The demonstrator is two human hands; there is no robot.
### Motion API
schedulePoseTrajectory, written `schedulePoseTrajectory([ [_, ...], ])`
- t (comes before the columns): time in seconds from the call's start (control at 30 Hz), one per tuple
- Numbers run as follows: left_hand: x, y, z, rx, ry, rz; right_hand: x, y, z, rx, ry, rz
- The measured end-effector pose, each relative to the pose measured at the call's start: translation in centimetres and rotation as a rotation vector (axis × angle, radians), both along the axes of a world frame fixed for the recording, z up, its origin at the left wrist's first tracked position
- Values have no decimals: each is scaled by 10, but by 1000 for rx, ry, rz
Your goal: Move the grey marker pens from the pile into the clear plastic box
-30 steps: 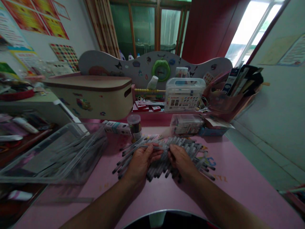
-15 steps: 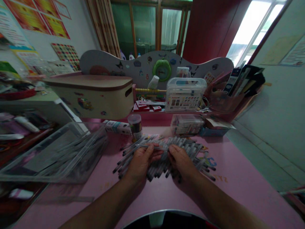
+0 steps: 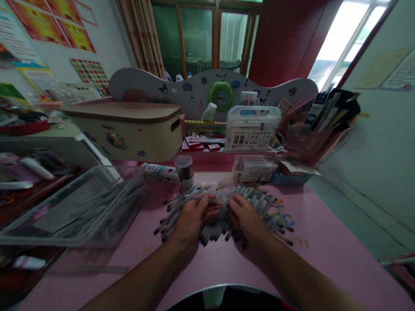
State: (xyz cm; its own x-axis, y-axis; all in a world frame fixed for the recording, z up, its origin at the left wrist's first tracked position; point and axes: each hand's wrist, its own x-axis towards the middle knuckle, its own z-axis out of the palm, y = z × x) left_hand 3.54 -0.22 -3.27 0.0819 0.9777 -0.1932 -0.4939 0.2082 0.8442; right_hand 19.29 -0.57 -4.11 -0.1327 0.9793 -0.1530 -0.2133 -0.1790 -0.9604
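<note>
Above a spread of clear pens with black ends (image 3: pixel 212 231), my left hand (image 3: pixel 191 218) is closed on one clear pen (image 3: pixel 194 198). That pen lies nearly level, its tip pointing left past my thumb. Close to its right end, my right hand (image 3: pixel 244 214) is closed in a pinch, thumb against fingers. Whatever sits in that pinch is too small and blurred to make out. The loose pens lie beneath and around both hands on the pink table (image 3: pixel 227 268).
To the left stands a clear plastic bin (image 3: pixel 126 216) with more pens. Behind the pens are a round clear canister (image 3: pixel 184 170), a clear box (image 3: pixel 254 169) and a blue carton (image 3: pixel 290 178). A lidded cream storage box (image 3: pixel 145 140) is at the back left. A ruler-like strip (image 3: pixel 102 270) lies front left.
My right hand has shifted very slightly to the left. The left hand and its pen stay almost still.
</note>
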Motion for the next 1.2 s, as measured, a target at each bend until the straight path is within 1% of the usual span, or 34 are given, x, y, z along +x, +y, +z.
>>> schedulePoseTrajectory([
  [0.13, 0, 1, -1, 0, 3, -6, -1, -1, 4, -2, 74, -10],
  [0.23, -1, 2, 0, 1, -15, -3, 0, -1, 5, -33, 85, -28],
  [0.33, -2, 2, 0, 3, -24, 7, 0, -1, 3, -53, -22, -6],
  [0.43, -1, 2, 1, 2, -24, 16, 0, 0, 1, -13, -108, -6],
  [0.67, -2, 4, 3, -29, -57, 21, -2, -2, 4, -4, 98, 19],
  [0.73, -3, 4, 3, -21, -57, 20, -1, -2, 6, -40, 155, 15],
  [0.83, -4, 4, 3, -15, -45, 14, 2, -2, 10, -152, 282, 0],
  [0.93, -4, 3, 2, 17, -14, 1, 5, -1, 12, -251, 379, 38],
  [1.03, -3, 1, 3, 56, 56, 4, 6, 0, 9, -261, 314, 89],
  [1.13, -6, 3, 8, 99, 78, 72, 6, -1, 6, -238, 212, 169],
  [1.2, -11, 8, 14, 131, -25, 160, 7, -2, 7, -237, 214, 219],
])
